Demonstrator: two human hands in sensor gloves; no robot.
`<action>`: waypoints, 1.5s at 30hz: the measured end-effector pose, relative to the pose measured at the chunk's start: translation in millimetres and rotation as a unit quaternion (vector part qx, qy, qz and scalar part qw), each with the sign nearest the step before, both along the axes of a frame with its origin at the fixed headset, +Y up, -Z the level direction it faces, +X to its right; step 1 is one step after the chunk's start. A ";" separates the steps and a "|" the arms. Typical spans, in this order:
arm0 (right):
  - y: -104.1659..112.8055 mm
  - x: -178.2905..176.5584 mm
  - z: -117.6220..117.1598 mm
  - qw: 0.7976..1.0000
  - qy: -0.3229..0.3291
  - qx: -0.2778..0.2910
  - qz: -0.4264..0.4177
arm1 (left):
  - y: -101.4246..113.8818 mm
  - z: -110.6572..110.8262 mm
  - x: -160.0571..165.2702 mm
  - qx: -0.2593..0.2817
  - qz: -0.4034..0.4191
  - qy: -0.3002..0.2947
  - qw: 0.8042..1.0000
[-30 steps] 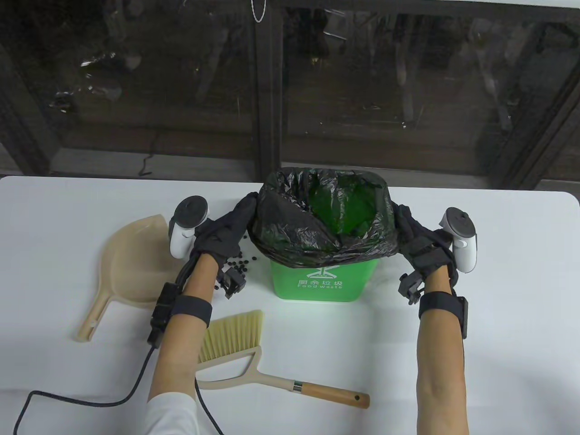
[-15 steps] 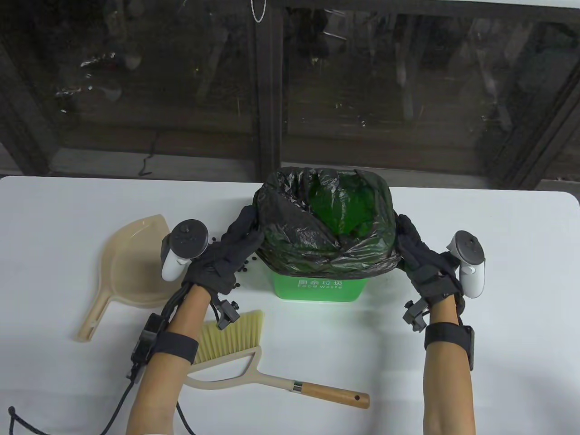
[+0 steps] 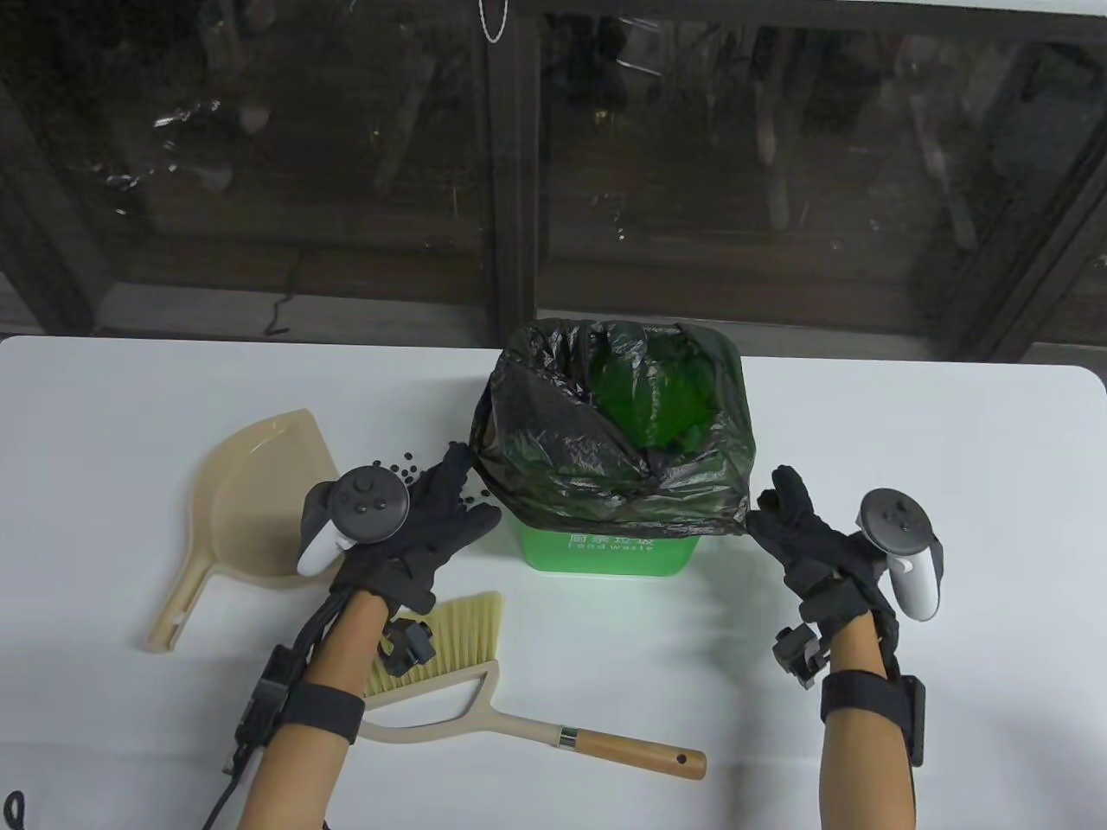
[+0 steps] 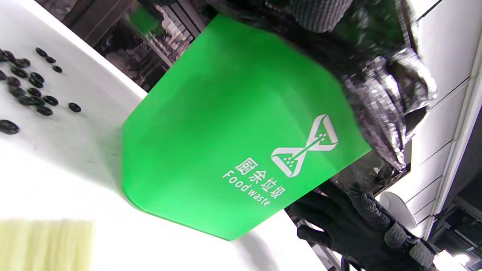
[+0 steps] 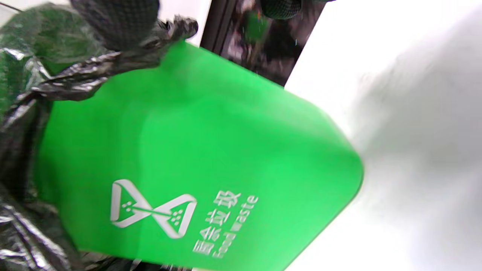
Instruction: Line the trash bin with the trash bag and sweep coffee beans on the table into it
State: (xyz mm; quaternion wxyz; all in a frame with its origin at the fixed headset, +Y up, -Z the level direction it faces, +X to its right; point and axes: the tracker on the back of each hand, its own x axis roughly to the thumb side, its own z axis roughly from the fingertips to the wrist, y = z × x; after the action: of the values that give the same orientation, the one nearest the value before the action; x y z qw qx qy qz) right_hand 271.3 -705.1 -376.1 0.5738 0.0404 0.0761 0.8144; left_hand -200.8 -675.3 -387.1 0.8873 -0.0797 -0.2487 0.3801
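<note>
Trash bin (image 3: pixel 608 553), green, stands mid-table toward the far edge; black trash bag (image 3: pixel 605 467) folded over its rim and hanging down the outside on all sides seen. Lining looks done, by my read.

Left hand (image 3: pixel 415 532) sits just off the bin's left flank, fingers straight and spread, tips close to the bag's hem; contact cannot be told. Right hand (image 3: pixel 809 540) likewise off the right flank, fingers loose, holding nothing, a small gap to the bag.

Coffee beans (image 3: pixel 406 471): a small scatter on the table left of the bin, partly hidden under the left hand; the left wrist view shows them (image 4: pixel 30 90) lying loose beside the bin's base.

Tools lie nearer the person than the bin. Brush (image 3: pixel 484 683): bristles toward the left forearm, wooden handle running off to the right, long axis roughly across the table. Dustpan (image 3: pixel 251 510): left of the left hand, handle pointing toward the near edge.

Judgement: sweeping comes next. Beans, pan and bristles all sit on the left side; the handle's end lies between the two forearms, so either hand could take the brush, while the left is nearer the pan
</note>
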 end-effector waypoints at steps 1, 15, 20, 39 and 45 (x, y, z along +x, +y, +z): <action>0.4 1.0 6.4 1.000 -0.007 0.004 0.006 | 0.5 6.1 -5.2 0.007 0.003 0.006 1.000; 13.4 -30.6 70.4 0.977 0.020 0.033 0.207 | -2.2 81.1 -79.9 0.091 -0.068 0.066 0.991; 5.8 -66.0 74.3 0.959 0.073 0.039 0.273 | -1.3 96.7 -101.3 0.120 -0.124 0.091 0.981; -25.3 -169.6 85.6 0.872 0.245 0.088 0.415 | -20.3 107.2 -104.6 0.175 -0.264 0.095 0.944; -30.2 -182.4 92.8 0.844 0.278 0.093 0.449 | -23.0 108.7 -102.8 0.175 -0.279 0.088 0.940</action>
State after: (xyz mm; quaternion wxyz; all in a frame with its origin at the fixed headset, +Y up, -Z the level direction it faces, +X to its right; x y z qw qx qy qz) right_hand 88.9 -735.3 -283.3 0.0935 0.2794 0.1661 0.9411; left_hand -303.6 -698.3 -278.4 0.9761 0.0440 -0.1998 0.0734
